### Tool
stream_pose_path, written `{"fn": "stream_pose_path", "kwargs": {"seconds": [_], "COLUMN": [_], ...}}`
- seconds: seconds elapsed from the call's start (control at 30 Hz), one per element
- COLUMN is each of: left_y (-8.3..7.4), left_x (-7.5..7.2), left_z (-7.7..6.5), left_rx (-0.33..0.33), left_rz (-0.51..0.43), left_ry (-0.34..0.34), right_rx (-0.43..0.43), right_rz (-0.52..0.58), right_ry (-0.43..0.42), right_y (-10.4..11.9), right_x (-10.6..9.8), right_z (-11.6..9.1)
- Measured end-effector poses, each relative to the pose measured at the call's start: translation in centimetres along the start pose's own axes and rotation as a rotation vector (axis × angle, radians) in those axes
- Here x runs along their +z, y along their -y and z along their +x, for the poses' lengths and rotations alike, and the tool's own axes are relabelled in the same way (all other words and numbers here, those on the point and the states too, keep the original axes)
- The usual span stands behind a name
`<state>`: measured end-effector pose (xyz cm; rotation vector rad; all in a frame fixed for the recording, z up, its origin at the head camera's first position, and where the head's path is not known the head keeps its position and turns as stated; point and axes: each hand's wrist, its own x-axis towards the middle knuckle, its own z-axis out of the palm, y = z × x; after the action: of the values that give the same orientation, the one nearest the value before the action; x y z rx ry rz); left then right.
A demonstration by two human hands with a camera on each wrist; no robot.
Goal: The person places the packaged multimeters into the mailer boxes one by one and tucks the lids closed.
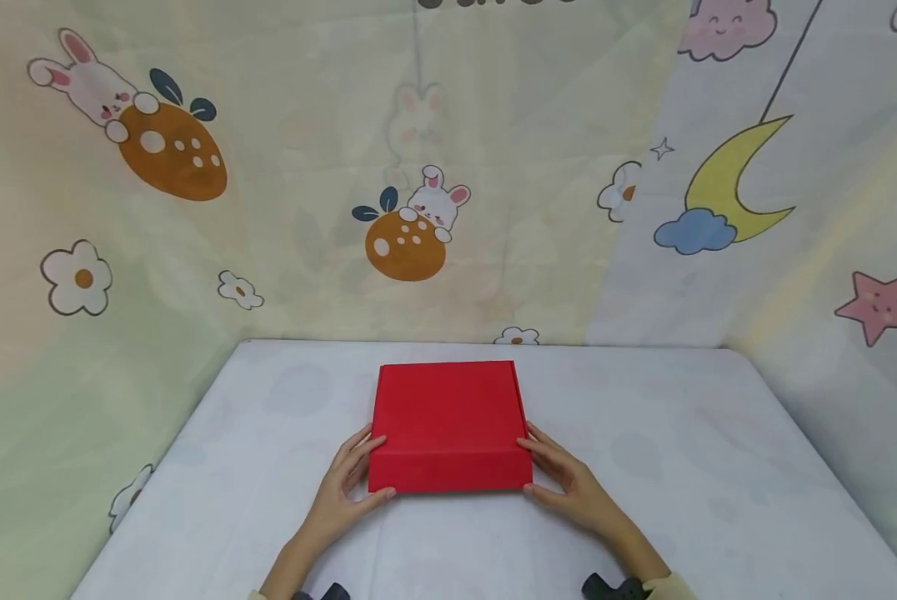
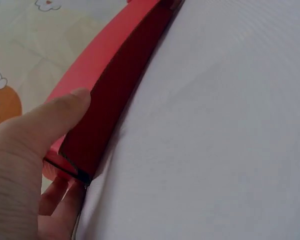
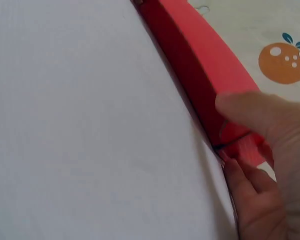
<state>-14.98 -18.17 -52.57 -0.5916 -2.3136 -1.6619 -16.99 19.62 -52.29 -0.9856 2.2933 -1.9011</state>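
Observation:
A flat red cardboard box [image 1: 448, 408] with its lid down lies on the white-covered table, in the middle of the head view. At its near left corner my left hand [image 1: 336, 500] holds the box, thumb at the front edge and fingers along the side. My right hand [image 1: 578, 493] grips the near right corner in much the same way. In the left wrist view, the left thumb [image 2: 65, 112] lies against the box's front edge, with fingertips low by the corner. The right thumb [image 3: 245, 107] touches the front edge in the right wrist view. The inside of the box is hidden.
The table [image 1: 666, 433] has a pale cloth over it, and its far edge meets a patterned curtain [image 1: 298, 208] that also hangs at both sides. Black wrist devices [image 1: 613, 587] show at the bottom, beside pale sleeves.

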Motion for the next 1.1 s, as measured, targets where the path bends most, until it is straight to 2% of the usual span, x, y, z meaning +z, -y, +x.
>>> {"fn": "stream_pose_path", "kwargs": {"seconds": [0.2,0.37,0.5,0.6,0.73,0.87,1.1], "left_y": [0.1,-0.2,-0.3,-0.4,-0.5,-0.6,-1.5], "left_x": [1.0,1.8,2.0,2.1,2.3,2.3,2.2], "left_z": [0.6,1.2,1.4,1.5,1.6,1.5,1.1], "left_rx": [-0.026,-0.022,-0.008,-0.027,-0.067,-0.074,-0.108], "left_rz": [0.134,0.222,0.267,0.258,0.217,0.214,0.308], "left_ry": [-0.083,-0.187,-0.268,-0.305,-0.333,-0.322,-0.261], "right_rx": [-0.029,-0.105,-0.083,-0.04,-0.026,-0.03,0.002], "right_rz": [-0.117,-0.224,-0.346,-0.418,-0.456,-0.451,-0.419], "right_ry": [-0.18,-0.343,-0.449,-0.508,-0.544,-0.545,-0.491], "right_y": [-0.3,-0.5,0.0,0.5,0.9,1.2,1.3], "right_x": [0.9,2.0,3.0,3.6,4.1,4.1,3.9], "right_z": [0.4,1.0,1.5,1.6,1.7,1.8,1.4]}}
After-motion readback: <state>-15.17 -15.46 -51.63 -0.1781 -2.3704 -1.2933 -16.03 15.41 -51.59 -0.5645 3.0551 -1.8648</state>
